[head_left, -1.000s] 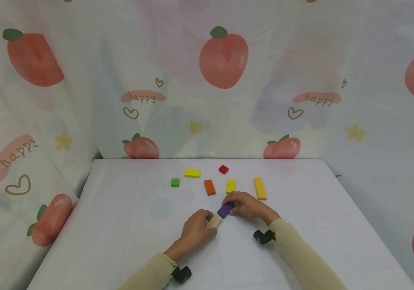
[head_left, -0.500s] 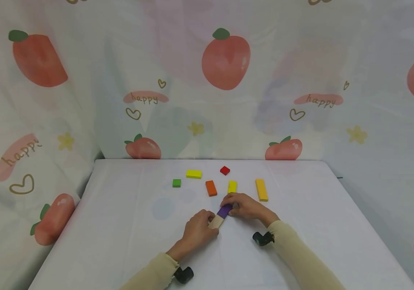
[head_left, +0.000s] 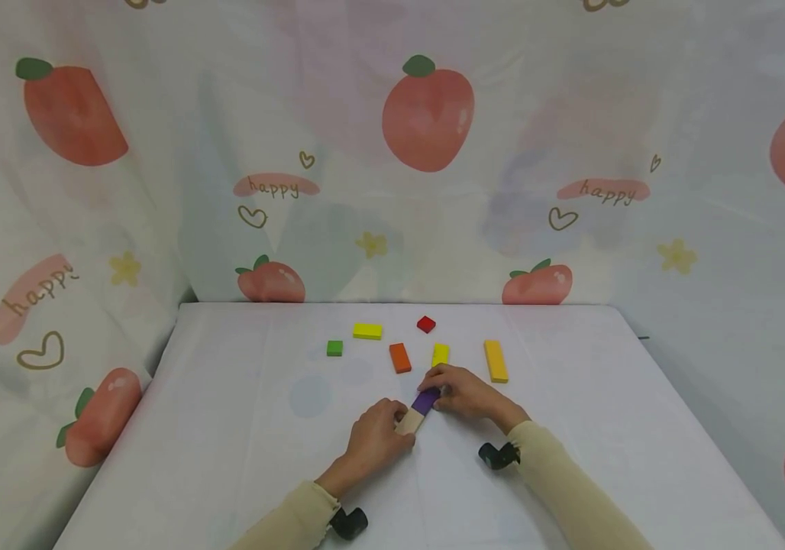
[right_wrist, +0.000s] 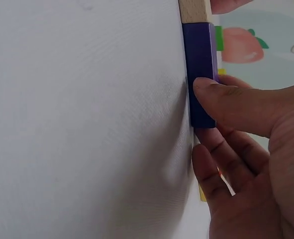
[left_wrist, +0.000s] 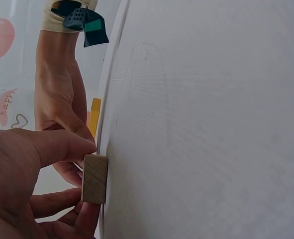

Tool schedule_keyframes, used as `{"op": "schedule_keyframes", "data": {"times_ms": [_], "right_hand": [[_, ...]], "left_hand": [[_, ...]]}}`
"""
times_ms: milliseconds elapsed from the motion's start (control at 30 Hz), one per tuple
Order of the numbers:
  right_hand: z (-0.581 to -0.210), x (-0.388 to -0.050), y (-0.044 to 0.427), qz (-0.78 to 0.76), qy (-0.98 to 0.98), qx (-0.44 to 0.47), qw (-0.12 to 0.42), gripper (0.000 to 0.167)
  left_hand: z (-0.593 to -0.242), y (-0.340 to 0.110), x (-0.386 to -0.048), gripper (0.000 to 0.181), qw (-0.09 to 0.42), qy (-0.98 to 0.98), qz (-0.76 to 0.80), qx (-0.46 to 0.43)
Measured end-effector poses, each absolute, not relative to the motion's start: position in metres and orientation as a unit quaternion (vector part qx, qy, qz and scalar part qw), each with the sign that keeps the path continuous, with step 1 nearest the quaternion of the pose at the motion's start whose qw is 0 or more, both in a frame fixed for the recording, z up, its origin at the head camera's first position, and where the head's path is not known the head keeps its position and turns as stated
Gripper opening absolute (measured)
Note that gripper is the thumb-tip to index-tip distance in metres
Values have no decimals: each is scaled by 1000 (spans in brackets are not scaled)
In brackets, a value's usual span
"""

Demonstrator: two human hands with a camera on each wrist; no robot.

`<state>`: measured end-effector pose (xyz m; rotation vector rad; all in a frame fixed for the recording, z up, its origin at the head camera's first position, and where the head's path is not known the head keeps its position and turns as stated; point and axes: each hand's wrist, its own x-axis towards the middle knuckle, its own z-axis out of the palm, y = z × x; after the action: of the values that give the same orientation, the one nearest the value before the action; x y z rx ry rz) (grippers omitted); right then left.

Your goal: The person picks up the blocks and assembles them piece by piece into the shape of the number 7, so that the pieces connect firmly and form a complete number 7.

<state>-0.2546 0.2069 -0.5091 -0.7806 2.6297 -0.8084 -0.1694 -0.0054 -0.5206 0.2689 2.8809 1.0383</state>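
Observation:
Near the middle of the table, a plain wooden block and a purple block lie end to end in one slanting line. My left hand pinches the wooden block between thumb and fingers; the left wrist view shows its bare end flat on the table. With my right hand I grip the purple block, thumb on its near side in the right wrist view, where its end meets the wooden one. Just beyond the right fingers lies a short yellow block, partly hidden.
Farther back lie a green block, a longer yellow block, an orange block, a red block and a long amber block. A printed curtain rises behind the white table.
One second ago the purple block sat slightly out of line with the wooden block; now their ends meet in line. The view has shifted slightly, and both hands keep their grips.

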Motion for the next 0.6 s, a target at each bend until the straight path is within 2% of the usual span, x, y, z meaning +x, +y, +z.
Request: {"op": "schedule_keyframes", "data": {"times_ms": [267,433,600], "right_hand": [[-509,-250,210,-303,918,-230,111,42],[-512,-242,209,-320,927,-172,92,47],[-516,-232,204,-344,929,-101,88,42]], "left_hand": [[-521,-5,-172,37,34,934,347,82],[-520,-16,-174,39,37,930,357,81],[-524,-34,-179,43,65,921,359,140]]}}
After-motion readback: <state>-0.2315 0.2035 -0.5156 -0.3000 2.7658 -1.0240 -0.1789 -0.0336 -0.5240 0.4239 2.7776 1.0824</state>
